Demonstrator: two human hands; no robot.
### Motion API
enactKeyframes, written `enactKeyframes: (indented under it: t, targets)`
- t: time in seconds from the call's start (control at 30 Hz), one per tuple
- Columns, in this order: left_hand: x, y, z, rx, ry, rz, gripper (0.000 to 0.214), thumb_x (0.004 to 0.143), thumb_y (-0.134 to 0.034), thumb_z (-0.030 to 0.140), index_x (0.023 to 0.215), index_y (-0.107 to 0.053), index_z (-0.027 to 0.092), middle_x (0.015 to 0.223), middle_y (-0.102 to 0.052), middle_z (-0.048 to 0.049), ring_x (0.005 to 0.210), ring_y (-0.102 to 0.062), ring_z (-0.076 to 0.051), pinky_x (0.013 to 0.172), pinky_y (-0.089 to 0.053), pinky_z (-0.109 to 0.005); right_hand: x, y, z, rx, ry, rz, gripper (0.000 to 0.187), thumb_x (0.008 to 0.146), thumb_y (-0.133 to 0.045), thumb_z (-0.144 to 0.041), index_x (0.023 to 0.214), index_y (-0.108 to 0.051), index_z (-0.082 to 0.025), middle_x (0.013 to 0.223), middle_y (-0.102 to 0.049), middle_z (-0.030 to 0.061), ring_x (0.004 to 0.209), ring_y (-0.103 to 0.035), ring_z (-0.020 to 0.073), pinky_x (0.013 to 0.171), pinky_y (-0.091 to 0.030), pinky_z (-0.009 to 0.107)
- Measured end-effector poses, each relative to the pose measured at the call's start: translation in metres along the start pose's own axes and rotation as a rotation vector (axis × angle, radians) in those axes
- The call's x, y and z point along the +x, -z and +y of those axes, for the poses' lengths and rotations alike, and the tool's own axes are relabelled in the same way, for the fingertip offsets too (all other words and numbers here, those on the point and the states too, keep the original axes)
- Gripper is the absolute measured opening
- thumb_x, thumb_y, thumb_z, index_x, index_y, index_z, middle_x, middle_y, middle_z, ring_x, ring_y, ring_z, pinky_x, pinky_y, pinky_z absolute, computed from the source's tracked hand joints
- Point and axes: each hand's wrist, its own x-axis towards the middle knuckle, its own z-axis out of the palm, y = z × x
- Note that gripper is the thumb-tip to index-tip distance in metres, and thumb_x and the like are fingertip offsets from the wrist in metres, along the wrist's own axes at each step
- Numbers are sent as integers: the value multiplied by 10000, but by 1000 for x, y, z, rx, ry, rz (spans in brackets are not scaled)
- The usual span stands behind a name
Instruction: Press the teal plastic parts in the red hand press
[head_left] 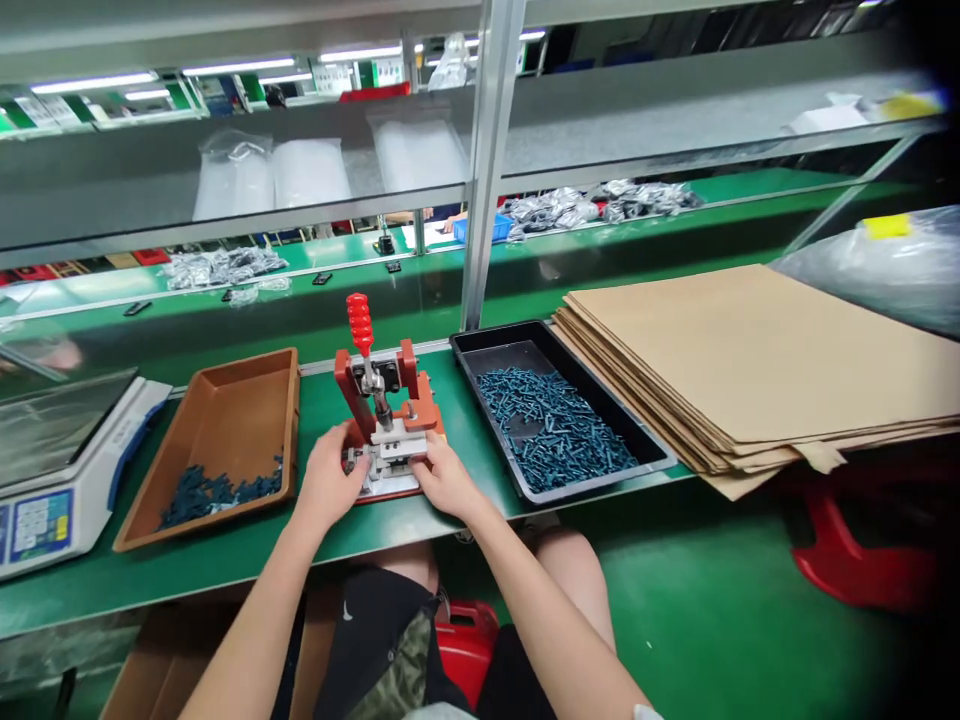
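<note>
A toggle clamp fixture (390, 440) with a red ribbed handle (360, 322) standing upright sits on the green table in front of me. My left hand (328, 482) is closed about the left side of its metal block, thumb toward the front. On the opposite side, my right hand (448, 478) grips the block's right end with thumb and fingers. Any small part between the fingers is too hidden to make out. Left of the fixture, a brown tray (240, 400) holds dark blue-green small parts (217, 495). To the right, a black tray (510, 352) contains many dark blue pin-like pieces (559, 425).
A weighing scale (67, 470) stands at the far left. Stacked brown cardboard sheets (750, 360) lie right of the black tray, overhanging the table edge. A metal post (487, 170) rises behind the fixture, and a shelf above carries plastic bags (307, 172).
</note>
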Motion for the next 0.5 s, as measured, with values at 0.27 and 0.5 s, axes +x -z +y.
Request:
enactKeyframes:
  t: [0.27,0.5]
  targets:
    - [-21,-5,-10,-158,236,-162,496,950,-465,466,1363,-589,222,1307,-691,-96,1238,-629,-300,1078,-477,-449,0,-7,-10,-41,-144,-27,477,805,-596,-66,1254,-649,-218,1284,-638,89,1217,-587,251,1087,-451,427]
    - [-30,-18,-28,-610,389,112,557,972,-369,597,1197,-621,155,1104,-765,-150,1120,-694,-288,1078,-479,-495,-2,-8,-15,-67,-163,-69,460,826,-592,-88,1258,-646,-234,1343,-621,72,1293,-543,253,1131,-415,427]
